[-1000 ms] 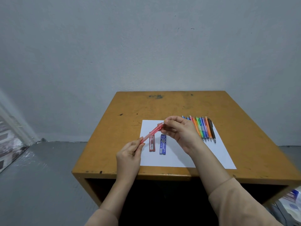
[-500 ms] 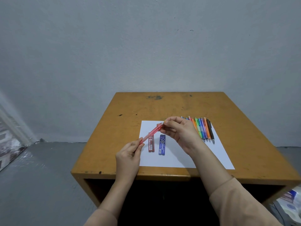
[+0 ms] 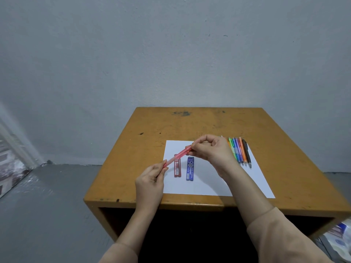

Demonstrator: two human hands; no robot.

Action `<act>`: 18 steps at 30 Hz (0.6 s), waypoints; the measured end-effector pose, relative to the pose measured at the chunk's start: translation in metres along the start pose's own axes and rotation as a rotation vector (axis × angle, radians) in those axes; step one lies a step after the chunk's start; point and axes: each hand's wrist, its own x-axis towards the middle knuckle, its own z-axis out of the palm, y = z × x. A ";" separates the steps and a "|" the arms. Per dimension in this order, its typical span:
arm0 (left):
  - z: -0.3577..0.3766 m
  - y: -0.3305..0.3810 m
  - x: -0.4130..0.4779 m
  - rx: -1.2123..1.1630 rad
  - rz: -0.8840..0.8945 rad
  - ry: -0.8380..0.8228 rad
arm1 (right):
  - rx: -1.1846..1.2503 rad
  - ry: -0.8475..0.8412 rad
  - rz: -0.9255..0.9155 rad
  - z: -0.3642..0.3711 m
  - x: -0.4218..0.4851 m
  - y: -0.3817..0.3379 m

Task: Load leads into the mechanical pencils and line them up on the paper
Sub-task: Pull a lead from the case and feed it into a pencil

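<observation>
The blue lead case (image 3: pixel 190 168) lies on the paper (image 3: pixel 201 186) between the left hand (image 3: pixel 150 179) and the right hand (image 3: pixel 212 150), under the red pencil (image 3: pixel 178 156) that both hands pinch. White print runs along its length: a word that looks like "Alpha", a large "05", and "PENCIL LEAD" in capitals. The red lead case (image 3: pixel 177 170) just beside it, on the left hand's side, bears pale lettering too small to read.
</observation>
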 end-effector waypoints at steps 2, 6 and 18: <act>0.000 -0.001 0.000 0.002 -0.002 0.007 | -0.048 -0.008 -0.032 0.000 -0.001 -0.001; 0.001 -0.003 0.000 0.008 0.003 0.016 | -0.176 -0.016 -0.095 0.001 -0.003 0.000; 0.001 0.004 0.000 0.034 -0.009 -0.002 | -0.465 0.050 -0.189 -0.015 0.010 0.019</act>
